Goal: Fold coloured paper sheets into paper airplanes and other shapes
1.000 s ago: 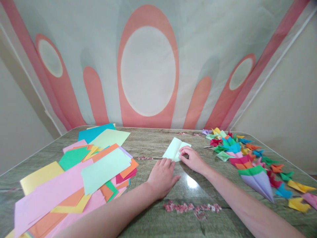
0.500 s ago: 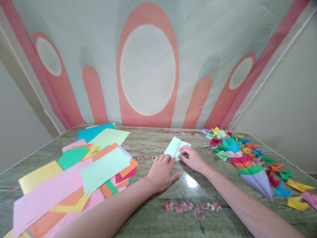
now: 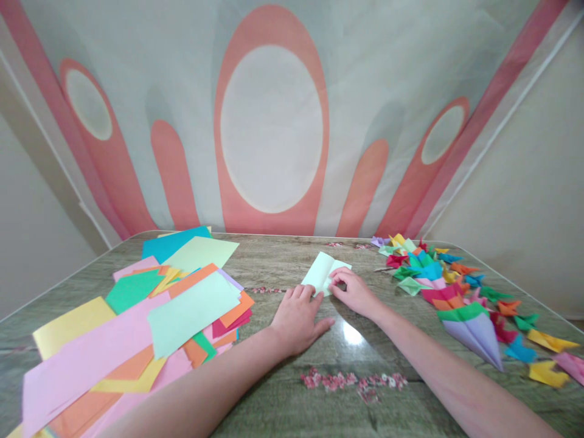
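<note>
A pale green sheet of paper (image 3: 320, 269) with a crease down its middle lies on the table between my hands. My left hand (image 3: 298, 318) rests flat, its fingertips on the paper's near left edge and its thumb stretched out on the tabletop. At the paper's right side, my right hand (image 3: 352, 293) has thumb and fingers pinched together on the near right part. The fingers hide that part of the sheet.
Loose coloured paper sheets (image 3: 196, 313) spread over the left side of the table (image 3: 274, 401). To the right lie many small folded paper pieces (image 3: 495, 295) and a nested stack of paper planes (image 3: 472, 334). Behind stands a grey and coral printed backdrop (image 3: 274, 222).
</note>
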Demonstrator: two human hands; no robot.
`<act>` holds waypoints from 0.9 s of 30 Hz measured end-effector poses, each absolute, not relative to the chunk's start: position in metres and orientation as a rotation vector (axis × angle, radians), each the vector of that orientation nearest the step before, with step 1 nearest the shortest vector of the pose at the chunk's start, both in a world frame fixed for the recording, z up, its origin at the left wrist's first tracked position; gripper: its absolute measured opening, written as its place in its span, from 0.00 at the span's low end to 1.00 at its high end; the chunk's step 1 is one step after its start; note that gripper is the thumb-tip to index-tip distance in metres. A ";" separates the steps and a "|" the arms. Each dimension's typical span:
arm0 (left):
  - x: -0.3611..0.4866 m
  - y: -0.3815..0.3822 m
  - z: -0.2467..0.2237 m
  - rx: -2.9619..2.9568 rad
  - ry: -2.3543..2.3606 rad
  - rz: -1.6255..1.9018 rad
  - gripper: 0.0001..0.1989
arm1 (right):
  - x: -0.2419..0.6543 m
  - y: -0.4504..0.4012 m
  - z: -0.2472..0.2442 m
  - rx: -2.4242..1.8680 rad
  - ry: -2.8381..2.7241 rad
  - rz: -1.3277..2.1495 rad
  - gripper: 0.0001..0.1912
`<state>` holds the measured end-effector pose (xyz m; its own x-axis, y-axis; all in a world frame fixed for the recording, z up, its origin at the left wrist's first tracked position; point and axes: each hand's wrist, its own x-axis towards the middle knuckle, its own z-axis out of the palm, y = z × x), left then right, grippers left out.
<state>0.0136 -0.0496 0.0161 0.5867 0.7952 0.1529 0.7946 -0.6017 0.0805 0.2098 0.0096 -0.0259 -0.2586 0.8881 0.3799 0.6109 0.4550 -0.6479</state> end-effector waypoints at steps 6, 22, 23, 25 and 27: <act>0.014 -0.050 0.014 2.817 1.385 0.287 0.27 | 0.211 0.011 -0.027 -1.250 -1.988 0.482 0.04; 0.014 -0.051 0.012 2.841 1.367 0.303 0.26 | 0.211 0.011 -0.027 -1.267 -1.983 0.488 0.03; 0.014 -0.051 0.012 2.842 1.368 0.303 0.26 | 0.211 0.011 -0.027 -1.265 -1.982 0.490 0.03; 0.014 -0.051 0.011 2.843 1.369 0.300 0.26 | 0.211 0.011 -0.028 -1.260 -1.984 0.492 0.03; 0.014 -0.052 0.011 2.846 1.370 0.296 0.27 | 0.211 0.011 -0.028 -1.254 -1.989 0.491 0.03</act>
